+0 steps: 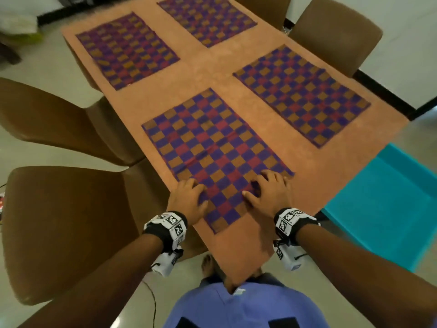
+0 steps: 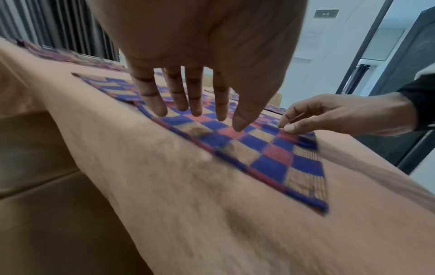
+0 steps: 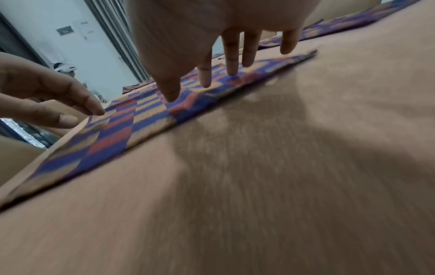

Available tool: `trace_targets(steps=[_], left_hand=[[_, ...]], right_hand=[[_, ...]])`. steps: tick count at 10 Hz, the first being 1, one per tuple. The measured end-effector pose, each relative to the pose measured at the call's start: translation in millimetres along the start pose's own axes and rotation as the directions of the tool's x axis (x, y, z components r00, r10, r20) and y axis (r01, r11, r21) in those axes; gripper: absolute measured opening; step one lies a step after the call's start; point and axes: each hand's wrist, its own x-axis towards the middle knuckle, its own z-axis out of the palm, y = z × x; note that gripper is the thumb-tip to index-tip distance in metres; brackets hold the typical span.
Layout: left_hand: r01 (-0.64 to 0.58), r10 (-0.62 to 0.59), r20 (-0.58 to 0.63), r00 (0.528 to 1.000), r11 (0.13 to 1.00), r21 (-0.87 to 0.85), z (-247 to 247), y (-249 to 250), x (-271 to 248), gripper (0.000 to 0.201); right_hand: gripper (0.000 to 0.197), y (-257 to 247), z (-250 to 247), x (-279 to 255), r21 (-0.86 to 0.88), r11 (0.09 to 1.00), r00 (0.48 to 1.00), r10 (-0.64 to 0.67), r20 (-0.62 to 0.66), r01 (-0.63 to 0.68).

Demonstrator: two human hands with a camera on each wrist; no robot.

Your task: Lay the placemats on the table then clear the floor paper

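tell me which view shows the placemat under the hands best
The head view: it shows the whole nearest placemat flat on the table, with the left hand and right hand on its near end. The left wrist view shows only its near part, blurred; the right wrist view shows it edge-on and blurred.

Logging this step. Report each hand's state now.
Left hand: open, straight fingers on the nearest placemat.
Right hand: open, fingers on the same placemat.

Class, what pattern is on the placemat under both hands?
Blue, red and tan checks on the placemat, clearest in the head view.
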Motion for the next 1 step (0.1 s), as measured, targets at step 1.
trace_targets(steps=[1], left_hand=[[0.083, -0.079, -0.072, 0.994, 0.995, 0.059, -32.1, -8.7, 20.3, 0.041]], right_hand=[[0.046, -4.8, -20.7, 41.5, 0.061, 0.991, 0.993, -0.117, 0.011, 0.116]])
